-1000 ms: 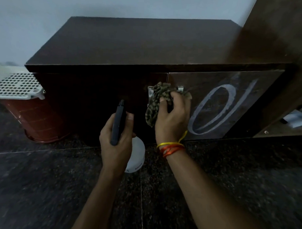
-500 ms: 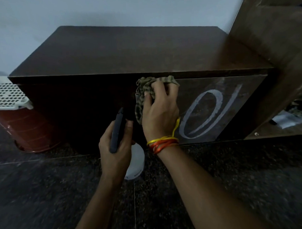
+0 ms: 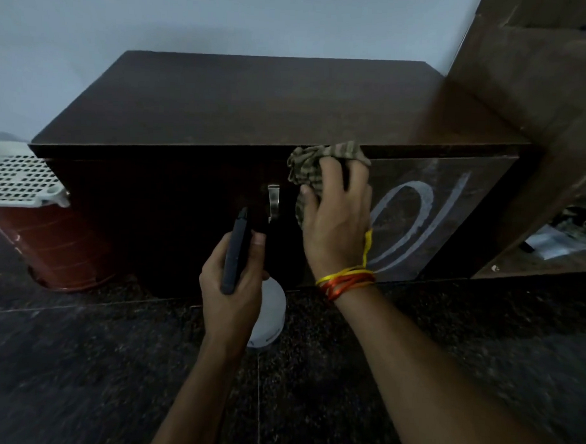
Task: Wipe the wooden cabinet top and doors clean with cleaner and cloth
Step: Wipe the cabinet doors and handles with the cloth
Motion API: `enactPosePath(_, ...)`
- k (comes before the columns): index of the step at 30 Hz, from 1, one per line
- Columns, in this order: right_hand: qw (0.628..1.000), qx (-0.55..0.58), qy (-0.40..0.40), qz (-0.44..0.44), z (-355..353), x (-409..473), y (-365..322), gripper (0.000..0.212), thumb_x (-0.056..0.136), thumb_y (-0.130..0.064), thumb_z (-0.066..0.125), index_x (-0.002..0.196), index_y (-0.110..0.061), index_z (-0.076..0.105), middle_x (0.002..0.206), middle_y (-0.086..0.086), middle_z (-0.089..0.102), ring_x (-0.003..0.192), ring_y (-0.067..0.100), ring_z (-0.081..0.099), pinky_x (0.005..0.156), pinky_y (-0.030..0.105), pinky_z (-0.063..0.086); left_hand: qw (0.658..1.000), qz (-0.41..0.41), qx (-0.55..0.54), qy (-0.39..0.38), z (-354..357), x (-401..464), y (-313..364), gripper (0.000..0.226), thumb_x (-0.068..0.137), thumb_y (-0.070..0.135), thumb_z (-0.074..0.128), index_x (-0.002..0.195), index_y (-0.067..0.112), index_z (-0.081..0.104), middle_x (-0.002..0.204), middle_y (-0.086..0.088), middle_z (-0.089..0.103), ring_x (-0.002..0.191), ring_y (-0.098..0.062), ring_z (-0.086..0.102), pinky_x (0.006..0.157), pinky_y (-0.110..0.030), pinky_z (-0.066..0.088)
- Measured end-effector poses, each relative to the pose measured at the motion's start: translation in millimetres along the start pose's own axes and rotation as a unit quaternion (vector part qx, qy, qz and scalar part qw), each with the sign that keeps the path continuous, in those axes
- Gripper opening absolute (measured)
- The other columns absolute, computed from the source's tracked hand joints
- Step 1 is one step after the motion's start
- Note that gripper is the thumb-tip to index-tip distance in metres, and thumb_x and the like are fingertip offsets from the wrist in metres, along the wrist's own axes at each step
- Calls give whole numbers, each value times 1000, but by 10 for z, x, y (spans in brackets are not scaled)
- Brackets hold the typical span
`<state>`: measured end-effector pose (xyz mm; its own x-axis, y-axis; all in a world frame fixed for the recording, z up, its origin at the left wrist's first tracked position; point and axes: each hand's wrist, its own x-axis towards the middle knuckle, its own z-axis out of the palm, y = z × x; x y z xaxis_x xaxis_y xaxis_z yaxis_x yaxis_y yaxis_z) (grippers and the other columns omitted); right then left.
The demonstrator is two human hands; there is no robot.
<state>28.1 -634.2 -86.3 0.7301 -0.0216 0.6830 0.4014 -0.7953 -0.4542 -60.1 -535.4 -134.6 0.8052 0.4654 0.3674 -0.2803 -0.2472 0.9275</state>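
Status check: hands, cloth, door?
Right hand presses cloth on top edge of right door. Left hand grips spray bottle. White loop mark not yet wiped. Nothing in the way.

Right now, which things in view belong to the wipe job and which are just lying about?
In the job:
- cloth, held by right hand against the right door of the cabinet
- spray bottle, gripped by left hand

Lying about:
- red bin with white perforated lid
- papers on side shelf
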Motion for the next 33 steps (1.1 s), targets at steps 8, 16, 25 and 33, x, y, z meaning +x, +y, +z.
enactPosePath(8,996,28,66,59,-48,81,115,33,89,-15,59,122,-14,59,131,17,49,108,37,51,89,38,42,1000,-7,-5,2,22,21,13,25,94,31,52,102,10,63,71,-22,55,62,-16,58,59,-21,48)
enactPosePath(16,998,-7,10,-62,5,54,126,30,88,-6,61,115,-18,65,129,15,52,99,35,53,78,37,48,1000,-3,-2,0,97,25,45,21,95,29,52,95,10,62,66,-18,54,59,-17,56,57,-20,47)
enactPosePath(25,999,11,25,-34,-127,72,332,33,89,-8,58,121,-14,61,128,17,50,111,38,53,91,41,47,999,-21,-34,12,223,39,149,34,92,36,52,107,9,64,77,-12,59,63,-16,58,59,-10,46)
enactPosePath(33,998,50,-18,16,13,-196,494,26,94,-18,58,118,-8,59,121,17,52,113,36,54,86,44,52,999,-23,-30,0,316,-34,140,34,93,35,51,111,9,61,80,-14,59,65,-14,57,62,-12,47)
